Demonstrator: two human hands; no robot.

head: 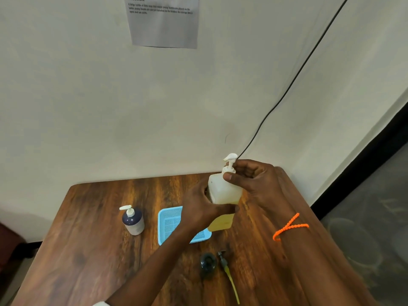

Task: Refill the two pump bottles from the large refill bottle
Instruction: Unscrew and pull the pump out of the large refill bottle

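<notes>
While gripping the translucent refill bottle (223,192) round its middle, left hand (199,208) curled, right hand (254,180) pinching its white pump collar (228,170). Left of both hands: dark pump bottle (133,220), upright. Under the left wrist: blue tray (169,224). Nearer, below the hands: black bottle (208,263) beside a loose pump (227,272).

The person's forearms were bare, the right wrist wore a knotted orange cord bracelet (289,227) with loose ends splayed toward one o'clock, and a sliver of white sleeve (99,303) showed at six o'clock.
</notes>
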